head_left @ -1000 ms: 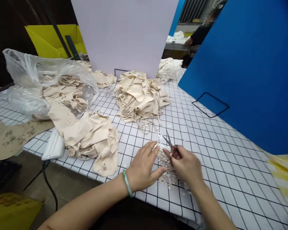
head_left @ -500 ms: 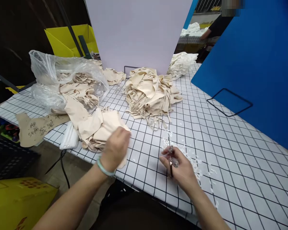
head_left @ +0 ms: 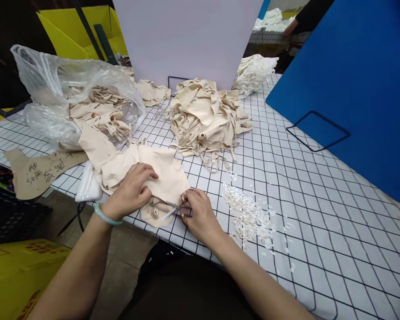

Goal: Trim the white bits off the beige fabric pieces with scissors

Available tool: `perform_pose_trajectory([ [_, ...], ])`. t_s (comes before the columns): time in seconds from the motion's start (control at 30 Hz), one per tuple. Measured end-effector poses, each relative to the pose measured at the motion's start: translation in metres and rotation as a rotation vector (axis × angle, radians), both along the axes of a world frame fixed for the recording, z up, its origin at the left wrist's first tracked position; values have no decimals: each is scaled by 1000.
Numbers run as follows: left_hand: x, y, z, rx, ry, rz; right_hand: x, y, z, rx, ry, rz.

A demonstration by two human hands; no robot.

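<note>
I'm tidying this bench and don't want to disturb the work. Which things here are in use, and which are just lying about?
In use:
- beige fabric piece, under the left hand
- scissors, in the right hand

Lying about:
- white trimmings
- middle fabric heap
- plastic bag of pieces
- written paper pattern
- white heap
</note>
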State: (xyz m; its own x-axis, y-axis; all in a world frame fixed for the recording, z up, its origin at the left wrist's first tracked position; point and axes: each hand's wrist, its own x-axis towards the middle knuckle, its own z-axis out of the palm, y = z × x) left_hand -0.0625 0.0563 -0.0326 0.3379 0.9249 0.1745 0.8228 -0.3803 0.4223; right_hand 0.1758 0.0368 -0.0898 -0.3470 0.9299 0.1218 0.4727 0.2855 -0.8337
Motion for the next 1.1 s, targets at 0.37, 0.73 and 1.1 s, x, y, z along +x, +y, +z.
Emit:
perform_pose_trajectory([
  [0.37,11,23,63,-129,-403,-104,56,42,71,-114,524,-259],
  [0.73,82,65,-9,-940,-949,21,43,27,22,-221,424,-346],
  [1.1,71,24,17,-735,-656,-173,36,25,14,-219,619,-302],
])
